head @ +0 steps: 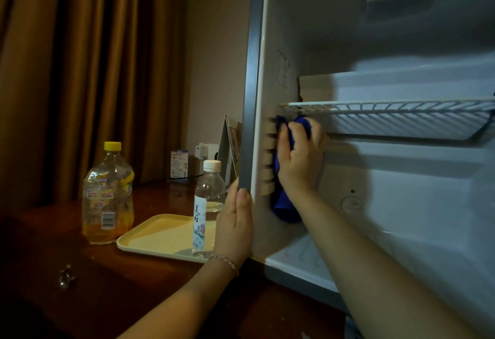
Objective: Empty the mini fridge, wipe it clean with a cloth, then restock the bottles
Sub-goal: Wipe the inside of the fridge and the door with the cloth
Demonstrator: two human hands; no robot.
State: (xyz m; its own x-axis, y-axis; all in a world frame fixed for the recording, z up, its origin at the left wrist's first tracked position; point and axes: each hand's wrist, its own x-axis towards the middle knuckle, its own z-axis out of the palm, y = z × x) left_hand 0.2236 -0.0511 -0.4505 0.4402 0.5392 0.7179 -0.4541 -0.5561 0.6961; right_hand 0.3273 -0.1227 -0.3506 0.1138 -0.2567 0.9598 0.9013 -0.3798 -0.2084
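Right hand (300, 162) clutching bunched blue cloth (284, 205) against smooth white fridge wall (281, 44); left hand (235, 229) gripping grey fridge edge (250, 97). Clear plastic bottles (107, 194) on glossy wooden desk (80, 271).

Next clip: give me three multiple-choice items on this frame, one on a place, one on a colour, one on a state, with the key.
1. Where does the white-capped bottle stand?
A. on the tray
B. on the wire shelf
C. on the fridge floor

2. What colour is the cloth?
A. yellow
B. blue
C. white

3. What is the left hand doing?
A. hanging idle
B. lifting a bottle
C. gripping the fridge's front edge

Key: A, its base sits on the tray; B, blue shows under the right hand; C, fingers wrap that edge.
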